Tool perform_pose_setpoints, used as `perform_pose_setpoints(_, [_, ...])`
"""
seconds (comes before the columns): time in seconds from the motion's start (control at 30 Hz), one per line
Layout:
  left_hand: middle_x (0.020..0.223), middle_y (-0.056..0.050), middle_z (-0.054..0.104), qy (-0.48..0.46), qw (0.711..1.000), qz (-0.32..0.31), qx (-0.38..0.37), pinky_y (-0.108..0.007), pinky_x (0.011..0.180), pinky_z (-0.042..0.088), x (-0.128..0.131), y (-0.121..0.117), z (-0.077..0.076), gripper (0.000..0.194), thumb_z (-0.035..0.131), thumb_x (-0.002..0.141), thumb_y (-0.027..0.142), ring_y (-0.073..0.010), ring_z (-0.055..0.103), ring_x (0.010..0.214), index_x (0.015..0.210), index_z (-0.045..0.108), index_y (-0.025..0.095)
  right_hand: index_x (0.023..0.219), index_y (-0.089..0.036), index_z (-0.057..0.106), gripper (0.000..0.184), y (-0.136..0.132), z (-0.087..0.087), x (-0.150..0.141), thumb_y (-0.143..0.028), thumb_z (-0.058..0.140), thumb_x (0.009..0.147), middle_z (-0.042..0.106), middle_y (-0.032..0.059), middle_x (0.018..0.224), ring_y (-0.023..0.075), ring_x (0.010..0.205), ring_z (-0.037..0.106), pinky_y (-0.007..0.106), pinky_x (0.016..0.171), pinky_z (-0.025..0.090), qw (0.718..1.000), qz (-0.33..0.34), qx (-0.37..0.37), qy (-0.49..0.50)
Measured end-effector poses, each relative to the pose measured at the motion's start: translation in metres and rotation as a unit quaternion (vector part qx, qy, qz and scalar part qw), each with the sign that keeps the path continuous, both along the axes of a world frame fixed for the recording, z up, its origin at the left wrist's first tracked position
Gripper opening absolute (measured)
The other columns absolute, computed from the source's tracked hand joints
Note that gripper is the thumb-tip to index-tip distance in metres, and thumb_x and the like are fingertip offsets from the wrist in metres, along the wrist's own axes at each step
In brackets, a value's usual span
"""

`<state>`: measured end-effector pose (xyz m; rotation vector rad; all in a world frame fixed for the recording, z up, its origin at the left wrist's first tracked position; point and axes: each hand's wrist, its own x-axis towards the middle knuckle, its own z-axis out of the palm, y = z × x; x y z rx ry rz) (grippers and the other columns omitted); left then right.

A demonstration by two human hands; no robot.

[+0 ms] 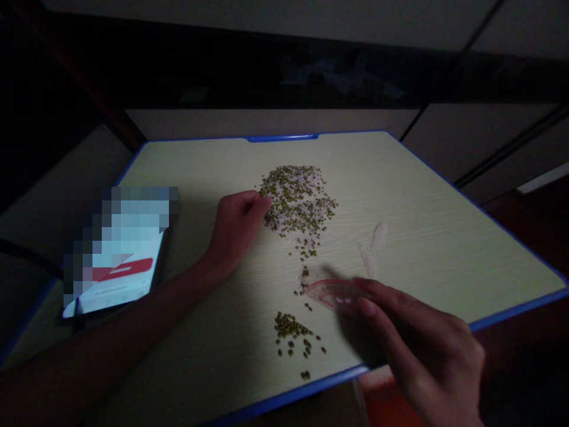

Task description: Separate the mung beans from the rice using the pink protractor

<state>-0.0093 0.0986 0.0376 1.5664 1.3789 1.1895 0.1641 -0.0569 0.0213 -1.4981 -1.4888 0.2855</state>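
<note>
Mixed pile (pixel 296 198) of green beans and pale grains is lying on the board (pixel 200 166), most beans remaining among grains, a small bean cluster (pixel 290 326) sitting apart on its near side. Left hand (pixel 237 225) is touching the pile's left edge, fingers curling closed, contents indiscernible; right hand (pixel 431 341), near-right of it, is pinching a clear pink-edged piece (pixel 326 293), container or not unclear. Lit-screen device (pixel 127 279) is resting left of the pile.

No text, brand or number can be read. On the lit screen (pixel 127 287), a red bar (pixel 133 268) bears pale marks too blurred to make out, with faint, illegible lines below; the upper part is pixelated.
</note>
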Motion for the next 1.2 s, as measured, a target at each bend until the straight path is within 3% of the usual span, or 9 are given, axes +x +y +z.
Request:
perform_pose_setpoints(0.23, [0.037,0.007,0.03,-0.011,1.0,-0.006,0.014,-0.026,0.04,0.016,0.0005,0.0003,-0.0009,0.034,0.053,0.071,0.025,-0.0071,0.024,0.038,0.042,0.035,0.02,0.092,-0.021,0.069,0.022,0.0099,0.0089,-0.0038,-0.011,0.059,0.076,0.074,-0.002,0.088,0.0117,0.076,0.07,0.019,0.07,0.056,0.999,0.041,0.006,-0.026])
perform_pose_setpoints(0.43, [0.036,0.007,0.03,-0.006,1.0,0.0,0.005,-0.026,0.039,0.016,0.0002,-0.001,0.001,0.034,0.053,0.07,0.023,-0.0065,0.024,0.036,0.042,0.035,0.02,0.094,-0.021,0.069,0.021,0.0084,0.0075,-0.0054,-0.017,0.058,0.077,0.073,-0.0005,0.092,0.018,0.08,0.07,0.033,0.076,0.056,0.997,0.051,-0.008,-0.058])
perform_pose_setpoints(0.53, [0.035,0.007,0.03,0.001,1.0,0.004,-0.003,-0.026,0.038,0.016,0.0001,-0.0014,0.002,0.034,0.053,0.07,0.022,-0.0064,0.025,0.036,0.042,0.035,0.019,0.093,-0.023,0.07,0.021,0.0049,0.0064,-0.0052,-0.017,0.057,0.078,0.073,-0.0016,0.091,0.0185,0.08,0.07,0.034,0.074,0.056,0.997,0.059,-0.017,-0.05])
perform_pose_setpoints(0.8, [0.035,0.007,0.03,0.005,1.0,0.007,-0.004,-0.026,0.038,0.017,0.0003,-0.0005,0.0006,0.034,0.053,0.07,0.022,-0.0066,0.025,0.036,0.042,0.035,0.02,0.092,-0.028,0.07,0.023,0.0041,0.0058,-0.0033,-0.015,0.062,0.075,0.073,-0.0057,0.09,0.0123,0.078,0.07,0.019,0.072,0.055,0.999,-0.002,-0.029,0.022])
perform_pose_setpoints(1.0, [0.036,0.007,0.031,0.008,1.0,0.008,-0.005,-0.026,0.038,0.018,0.0006,-0.0013,0.0017,0.034,0.052,0.07,0.022,-0.0068,0.026,0.036,0.042,0.034,0.02,0.09,-0.031,0.07,0.022,0.0049,0.0061,-0.0031,-0.017,0.063,0.075,0.074,-0.0079,0.086,0.0101,0.075,0.07,0.015,0.069,0.056,0.997,-0.055,-0.041,0.047])
perform_pose_setpoints(1.2, [0.036,0.007,0.03,0.009,1.0,0.007,-0.003,-0.026,0.038,0.017,0.0001,0.0003,0.0006,0.034,0.052,0.07,0.022,-0.0066,0.025,0.036,0.042,0.034,0.02,0.09,-0.031,0.07,0.021,0.0078,0.0071,-0.0014,-0.018,0.063,0.075,0.074,-0.0085,0.086,0.0087,0.075,0.07,0.012,0.068,0.055,0.997,-0.047,-0.048,0.05])
